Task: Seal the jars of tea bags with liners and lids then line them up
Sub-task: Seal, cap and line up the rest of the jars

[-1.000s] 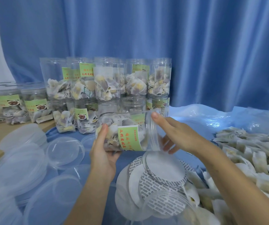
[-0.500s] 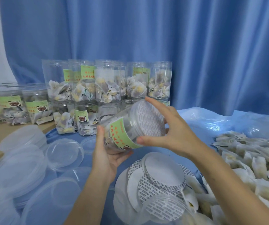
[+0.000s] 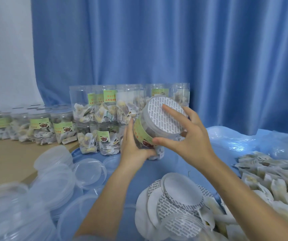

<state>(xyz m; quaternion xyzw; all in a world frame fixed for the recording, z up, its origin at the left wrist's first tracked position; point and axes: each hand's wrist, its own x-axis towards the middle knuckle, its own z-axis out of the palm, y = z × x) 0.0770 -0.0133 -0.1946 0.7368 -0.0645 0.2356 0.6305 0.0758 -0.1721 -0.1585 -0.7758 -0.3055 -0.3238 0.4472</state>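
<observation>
I hold a clear jar of tea bags [image 3: 150, 131] with a green label, tilted so its mouth faces me. A white printed liner [image 3: 164, 115] covers the mouth under a clear lid. My left hand [image 3: 132, 146] grips the jar's lower body. My right hand [image 3: 185, 134] wraps around the lidded top, index finger lying across the liner. Behind the jar, sealed jars [image 3: 105, 119] stand stacked in two tiers, and a row of lower jars [image 3: 39, 126] runs to the left.
Loose liners [image 3: 174, 197] lie piled at the bottom centre. Clear lids [image 3: 52, 171] are heaped at the lower left. Loose tea bags [image 3: 275, 180] cover the right side on blue plastic sheeting [image 3: 235, 141]. A blue curtain [image 3: 157, 49] hangs behind, and the wooden tabletop [image 3: 5, 159] shows at left.
The jar went from lying sideways to tilted with its lidded mouth toward me and has risen. My right hand shifted from the rim's side to across the top.
</observation>
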